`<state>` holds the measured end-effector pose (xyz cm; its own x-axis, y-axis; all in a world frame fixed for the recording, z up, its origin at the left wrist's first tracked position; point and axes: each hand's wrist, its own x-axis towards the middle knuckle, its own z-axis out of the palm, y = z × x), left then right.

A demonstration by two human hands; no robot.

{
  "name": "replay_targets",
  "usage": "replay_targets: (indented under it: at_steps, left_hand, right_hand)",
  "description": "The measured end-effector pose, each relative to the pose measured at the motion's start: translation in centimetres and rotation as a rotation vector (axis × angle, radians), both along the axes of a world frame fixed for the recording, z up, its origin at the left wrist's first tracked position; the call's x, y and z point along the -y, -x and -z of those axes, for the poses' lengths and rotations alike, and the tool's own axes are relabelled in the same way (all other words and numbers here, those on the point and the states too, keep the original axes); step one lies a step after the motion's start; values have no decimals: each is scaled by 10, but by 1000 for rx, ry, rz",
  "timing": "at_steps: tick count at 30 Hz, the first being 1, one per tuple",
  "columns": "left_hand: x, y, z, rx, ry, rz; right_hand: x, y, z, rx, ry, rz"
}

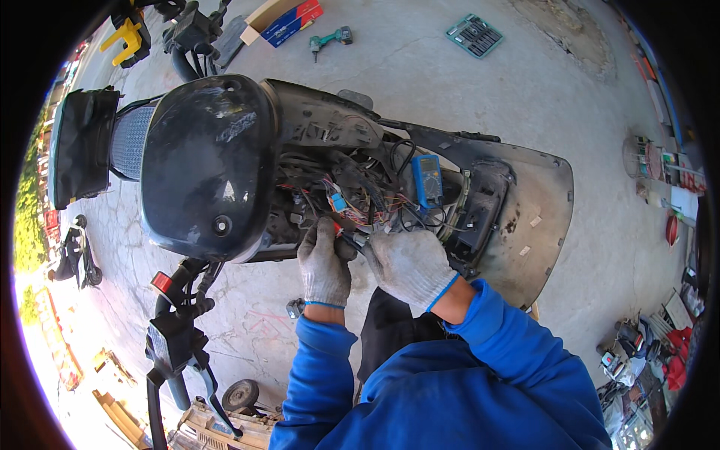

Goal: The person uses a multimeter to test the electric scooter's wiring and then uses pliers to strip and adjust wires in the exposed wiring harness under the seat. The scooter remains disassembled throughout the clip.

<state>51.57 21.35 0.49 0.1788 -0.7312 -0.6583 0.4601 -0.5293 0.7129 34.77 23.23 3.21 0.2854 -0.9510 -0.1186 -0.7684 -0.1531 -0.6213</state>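
Both my hands wear whitish knit gloves and meet over the opened body of a black electric scooter (206, 169). My left hand (324, 262) is closed, its fingertips pinching a slim red-and-black piece (339, 229) whose kind I cannot make out. Just to its right, my right hand (412, 262) is curled closed at the other end of that piece; its fingertips are partly hidden. Beyond the hands lies a tangle of coloured wires (367, 214) with a light-blue connector (339, 202). A blue multimeter (428, 181) rests on the scooter's frame, right of the wires.
The handlebar (172, 337) with its brake lever juts out at lower left. On the concrete floor at the far side lie a cordless drill (330, 39), an open cardboard box (281, 21) and a teal tool case (474, 36). Assorted parts (645, 367) are heaped at lower right.
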Motion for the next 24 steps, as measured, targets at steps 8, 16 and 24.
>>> replay_targets:
  at_steps: [8, 16, 24]
  left_hand:
    - [0, -4, 4, 8, 18, 37]
    - [0, -6, 7, 4, 25, 50]
    - [2, -9, 4, 38, 15, 103]
  right_hand:
    - [2, 0, 5, 48, -52, 20]
    - [3, 0, 6, 48, -48, 10]
    - [10, 4, -1, 45, -83, -17]
